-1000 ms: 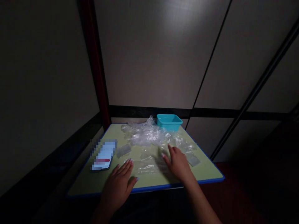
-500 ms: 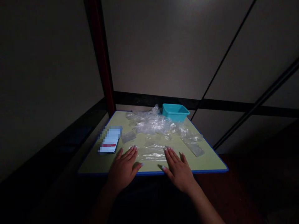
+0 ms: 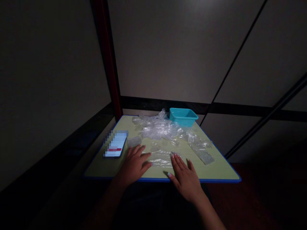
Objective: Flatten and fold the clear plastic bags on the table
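Note:
A clear plastic bag [image 3: 160,159] lies spread on the table near its front edge, with creases running across it. At its left end is my left hand [image 3: 133,164], palm down, fingers spread. My right hand [image 3: 184,175] rests on the bag's right end, its fingers stretched out and its thumb apart. Beyond both hands is a loose pile of crumpled clear plastic bags [image 3: 158,127]. Another clear bag [image 3: 202,154] trails from the pile toward the right edge of the table.
The pale yellow table [image 3: 223,171] has a blue rim. A phone [image 3: 117,145] with a lit screen lies at the left, partly blurred out. At the back right stands a turquoise plastic basket [image 3: 183,117]. Walls [image 3: 163,51] close in behind and at the left.
My left hand has shifted a little and its fingers have spread wider. My right hand stays on the bag's right end. The whole view has moved slightly.

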